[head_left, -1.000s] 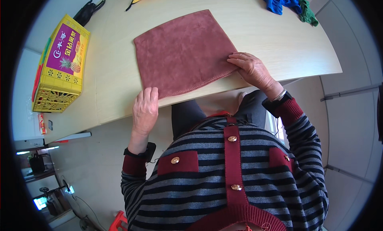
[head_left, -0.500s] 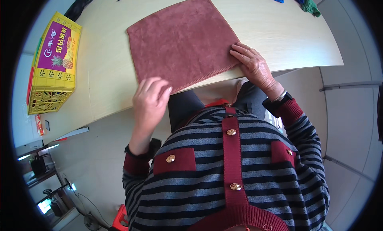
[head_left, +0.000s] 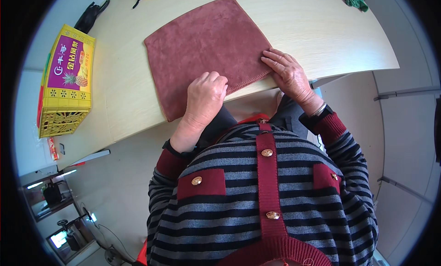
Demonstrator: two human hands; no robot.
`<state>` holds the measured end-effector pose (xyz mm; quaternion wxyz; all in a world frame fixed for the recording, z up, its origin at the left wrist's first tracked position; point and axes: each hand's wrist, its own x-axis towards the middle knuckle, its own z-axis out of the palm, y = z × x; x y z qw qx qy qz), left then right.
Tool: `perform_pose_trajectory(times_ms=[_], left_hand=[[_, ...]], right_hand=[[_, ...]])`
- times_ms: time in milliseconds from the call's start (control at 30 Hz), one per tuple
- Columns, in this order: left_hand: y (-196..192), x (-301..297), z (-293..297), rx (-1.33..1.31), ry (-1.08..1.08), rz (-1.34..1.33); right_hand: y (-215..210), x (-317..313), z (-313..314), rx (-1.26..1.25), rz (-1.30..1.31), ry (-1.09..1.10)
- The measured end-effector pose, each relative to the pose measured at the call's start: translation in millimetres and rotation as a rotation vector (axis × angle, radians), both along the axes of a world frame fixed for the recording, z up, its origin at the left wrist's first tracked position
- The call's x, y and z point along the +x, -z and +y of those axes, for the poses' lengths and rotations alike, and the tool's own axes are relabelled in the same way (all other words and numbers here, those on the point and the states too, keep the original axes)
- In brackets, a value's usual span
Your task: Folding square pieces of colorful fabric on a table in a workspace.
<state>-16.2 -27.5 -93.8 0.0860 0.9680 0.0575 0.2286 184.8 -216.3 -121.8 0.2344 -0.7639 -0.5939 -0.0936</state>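
Taking the middle of the cloth as the clock's centre and 12 as away from the body, the reddish-brown suede-like cloth lies flat along the near side of the pale wooden table. It is almost square, looking slightly longer from 8 to 2 o'clock, though the lens bends its edges. The left hand is at 6 o'clock, over the near stitched edge, so most of the cloth stretches from it toward 12. Its fingers are curled in; whether they pinch fabric I cannot tell. The right hand is at 4 o'clock, fingers stretched out onto that corner, and is the nearer to it; its thumb is hidden, so I cannot tell whether it grips. From this hand the cloth extends toward 10.

The 7 o'clock corner reaches the table's near edge. The widest stretch of tabletop spreads from 1 to 3 o'clock, with a green cloth well apart at 2. A narrower strip at 9 separates the cloth from a yellow openwork crate.
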Motion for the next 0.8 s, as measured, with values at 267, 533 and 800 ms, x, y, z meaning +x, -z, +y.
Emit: perform_pose_trajectory(times_ms=[267, 533, 800], left_hand=[[-7.0, -6.9, 1.8, -0.135, -0.021, 0.019], [6.2, -147.6, 59.5, -1.037, -0.439, -0.255], [182.4, -350.5, 97.6, -0.286, -1.163, 0.723]], right_hand=[[0.5, -0.9, -1.1, 0.005, 0.0, 0.01], [-2.9, 1.7, -3.3, 0.013, 0.022, 0.0], [-8.8, -4.1, 3.0, 0.027, 0.045, -0.023]])
